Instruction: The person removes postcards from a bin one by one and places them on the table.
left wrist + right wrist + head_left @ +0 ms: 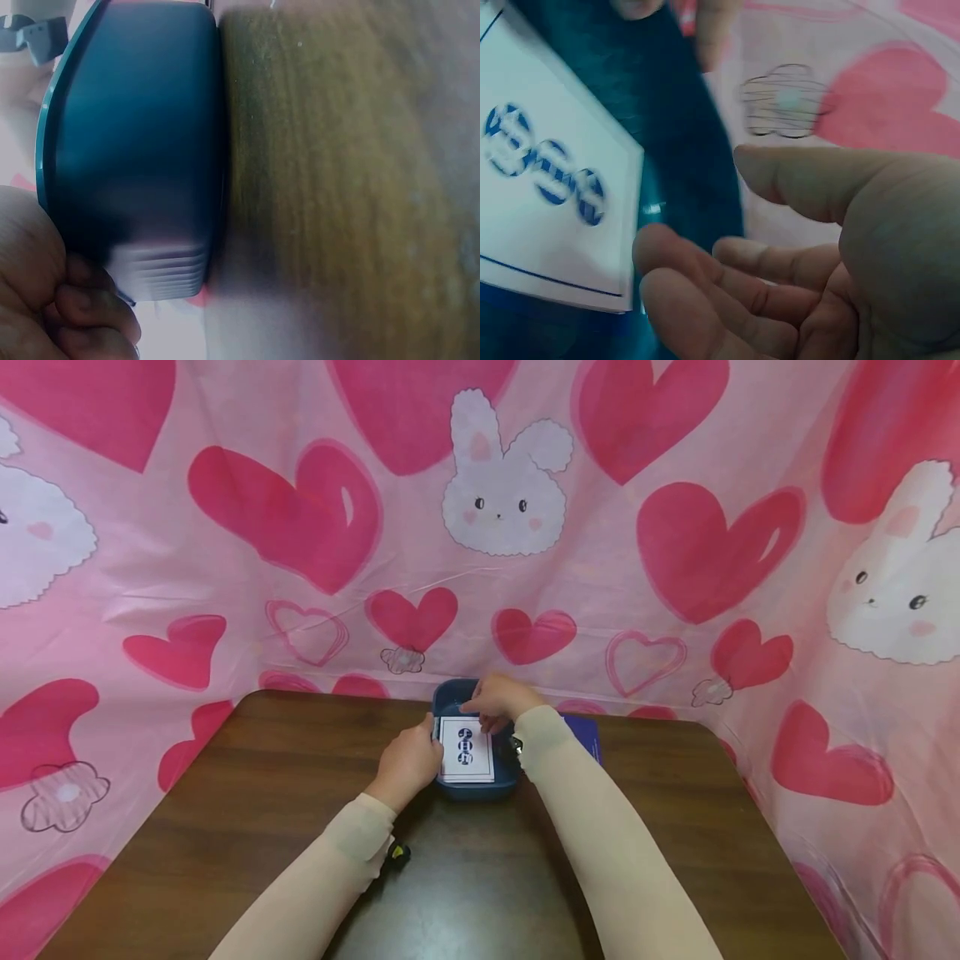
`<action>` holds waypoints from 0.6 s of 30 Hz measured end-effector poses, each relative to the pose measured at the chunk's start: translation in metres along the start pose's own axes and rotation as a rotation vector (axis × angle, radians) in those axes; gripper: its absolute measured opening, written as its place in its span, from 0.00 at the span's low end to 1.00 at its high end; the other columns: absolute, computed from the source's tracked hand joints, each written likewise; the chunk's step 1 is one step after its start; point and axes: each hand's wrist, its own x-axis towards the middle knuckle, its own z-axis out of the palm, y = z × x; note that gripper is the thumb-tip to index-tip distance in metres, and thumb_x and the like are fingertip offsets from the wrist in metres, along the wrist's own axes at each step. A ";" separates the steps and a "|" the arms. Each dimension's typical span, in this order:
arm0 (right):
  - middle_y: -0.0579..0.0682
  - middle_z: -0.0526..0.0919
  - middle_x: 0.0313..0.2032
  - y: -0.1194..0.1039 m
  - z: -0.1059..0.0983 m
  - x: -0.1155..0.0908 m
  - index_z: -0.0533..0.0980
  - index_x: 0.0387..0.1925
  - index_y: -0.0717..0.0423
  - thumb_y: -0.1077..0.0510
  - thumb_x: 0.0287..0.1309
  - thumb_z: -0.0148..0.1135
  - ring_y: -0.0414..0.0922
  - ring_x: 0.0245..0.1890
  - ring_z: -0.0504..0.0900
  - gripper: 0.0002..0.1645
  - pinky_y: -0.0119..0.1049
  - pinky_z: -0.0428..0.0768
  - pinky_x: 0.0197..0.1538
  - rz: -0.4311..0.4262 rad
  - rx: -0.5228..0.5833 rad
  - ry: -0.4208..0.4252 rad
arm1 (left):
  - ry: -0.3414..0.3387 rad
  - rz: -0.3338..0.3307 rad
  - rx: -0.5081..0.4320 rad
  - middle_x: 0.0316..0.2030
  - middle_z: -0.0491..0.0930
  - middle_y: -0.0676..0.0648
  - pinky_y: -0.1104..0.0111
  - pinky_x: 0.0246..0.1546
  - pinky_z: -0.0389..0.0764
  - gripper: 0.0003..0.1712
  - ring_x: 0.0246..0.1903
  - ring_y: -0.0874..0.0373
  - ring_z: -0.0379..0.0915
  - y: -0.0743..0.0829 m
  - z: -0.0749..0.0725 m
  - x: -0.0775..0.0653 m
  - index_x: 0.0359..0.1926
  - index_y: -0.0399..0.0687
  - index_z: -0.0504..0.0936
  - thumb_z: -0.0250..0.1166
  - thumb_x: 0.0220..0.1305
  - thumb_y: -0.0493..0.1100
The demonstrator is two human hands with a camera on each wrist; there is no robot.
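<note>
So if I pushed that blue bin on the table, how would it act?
The blue bin likely keeps its shape, as its walls look smooth and moulded. It would probably slide rather than roll, since its long base edge sits along the table.

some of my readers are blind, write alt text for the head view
A person's left hand grips the left side of a blue bin with a white, blue-printed card inside, while the right hand reaches over the card. The bin stands on a brown wooden table before a pink cloth patterned with hearts.
</note>
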 end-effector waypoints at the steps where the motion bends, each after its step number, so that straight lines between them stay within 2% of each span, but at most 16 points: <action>1: 0.61 0.94 0.41 -0.001 0.003 0.002 0.89 0.55 0.64 0.46 0.75 0.75 0.52 0.37 0.96 0.24 0.41 0.95 0.41 0.018 -0.018 0.003 | 0.001 0.001 0.003 0.75 0.81 0.32 0.49 0.43 0.88 0.39 0.43 0.42 0.85 0.000 0.000 0.000 0.88 0.40 0.65 0.60 0.84 0.46; 5: 0.59 0.93 0.39 -0.002 0.018 0.010 0.87 0.60 0.64 0.43 0.71 0.77 0.52 0.33 0.95 0.31 0.40 0.93 0.37 0.087 -0.162 0.061 | 0.003 0.005 0.005 0.74 0.82 0.32 0.53 0.37 0.83 0.39 0.40 0.43 0.83 0.000 0.000 0.000 0.88 0.41 0.65 0.60 0.84 0.47; 7: 0.58 0.93 0.39 -0.001 0.026 0.013 0.86 0.63 0.61 0.39 0.69 0.79 0.51 0.33 0.94 0.35 0.42 0.93 0.40 0.119 -0.226 0.091 | 0.004 0.006 0.005 0.73 0.83 0.32 0.55 0.35 0.81 0.39 0.38 0.43 0.82 0.000 0.000 0.000 0.88 0.41 0.65 0.60 0.84 0.47; 9: 0.56 0.93 0.42 0.000 0.033 0.015 0.85 0.66 0.59 0.36 0.65 0.81 0.49 0.36 0.92 0.40 0.45 0.93 0.48 0.138 -0.282 0.120 | 0.005 0.008 0.006 0.73 0.83 0.32 0.56 0.34 0.80 0.39 0.37 0.43 0.82 0.000 0.000 0.000 0.88 0.41 0.65 0.60 0.84 0.47; 13: 0.54 0.92 0.49 0.001 0.041 0.016 0.85 0.68 0.57 0.35 0.60 0.85 0.50 0.45 0.88 0.44 0.50 0.92 0.60 0.143 -0.301 0.141 | 0.011 0.015 0.010 0.72 0.83 0.31 0.56 0.33 0.80 0.39 0.37 0.43 0.82 0.000 0.000 0.000 0.88 0.40 0.65 0.60 0.83 0.46; 18: 0.55 0.92 0.48 0.002 0.046 0.016 0.84 0.67 0.59 0.38 0.58 0.87 0.50 0.45 0.89 0.44 0.48 0.92 0.57 0.113 -0.318 0.152 | 0.022 0.020 0.012 0.72 0.84 0.31 0.54 0.34 0.81 0.39 0.38 0.43 0.82 0.000 0.000 -0.001 0.88 0.39 0.66 0.60 0.83 0.46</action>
